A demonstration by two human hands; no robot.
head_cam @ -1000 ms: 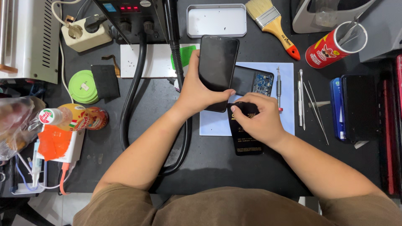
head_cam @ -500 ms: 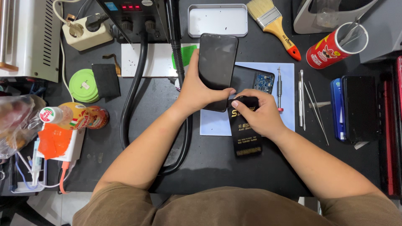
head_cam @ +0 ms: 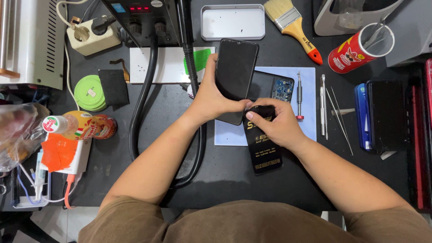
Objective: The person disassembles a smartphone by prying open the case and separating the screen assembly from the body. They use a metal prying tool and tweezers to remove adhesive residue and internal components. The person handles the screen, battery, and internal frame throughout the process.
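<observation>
I see the left hand (head_cam: pixel 211 101) wrapped around a black phone (head_cam: pixel 235 74), tilting it up over the light blue mat (head_cam: pixel 310 96) near the middle of the workbench (head_cam: pixel 234 173). My right hand (head_cam: pixel 276 123) pinches the top of a black protector sheet (head_cam: pixel 265 146), seemingly touching the phone's lower edge.

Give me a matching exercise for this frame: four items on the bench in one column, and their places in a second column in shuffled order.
Items:
1. paintbrush
2. red can
3. green tape roll
4. black phone

Places:
A. in the left hand's grip
B. far left, beside a black square pad
C. top, right of the metal tray
D. upper right, tools standing in it

Pairs: 1-C, 2-D, 3-B, 4-A
</observation>
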